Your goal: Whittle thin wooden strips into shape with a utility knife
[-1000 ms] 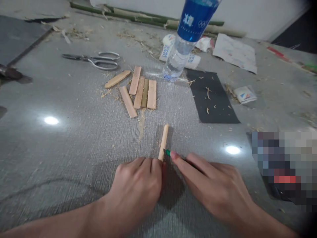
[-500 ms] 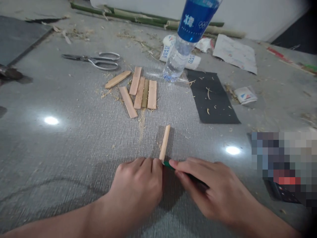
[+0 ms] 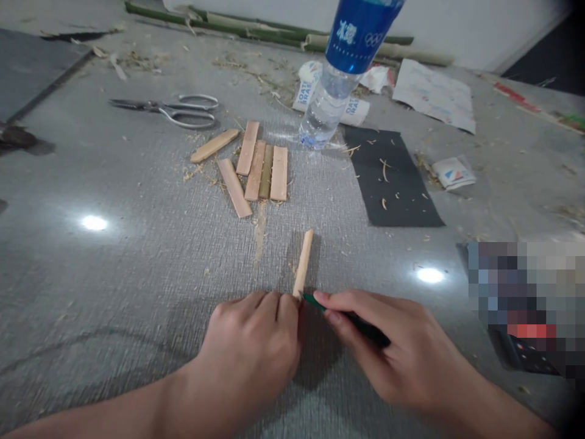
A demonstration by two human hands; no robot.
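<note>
My left hand (image 3: 256, 341) is closed in a fist, knuckles up, over the near end of a pale bamboo strip (image 3: 304, 259). That strip points away from me, its far end showing. My right hand (image 3: 388, 341) pinches a slim green pointed tool (image 3: 313, 300), dark toward its rear; its exact kind is unclear. The tool's tip touches or nearly touches the strip beside my left knuckles. Beyond my hands lie several flat bamboo pieces (image 3: 280, 174), with a separate piece with tapered ends (image 3: 214, 146) to their left.
Scissors (image 3: 187, 111) lie at the back left. A water bottle (image 3: 336, 79) stands by crumpled wrappers (image 3: 356, 113). A dark sheet (image 3: 393, 183) holds shavings. Bamboo poles (image 3: 256, 30) lie along the wall. A blurred patch (image 3: 525, 299) covers something at right.
The green tool's tip has shifted slightly up and away from my left knuckles along the strip. My left hand keeps its grip, and the other pieces stay in place.
</note>
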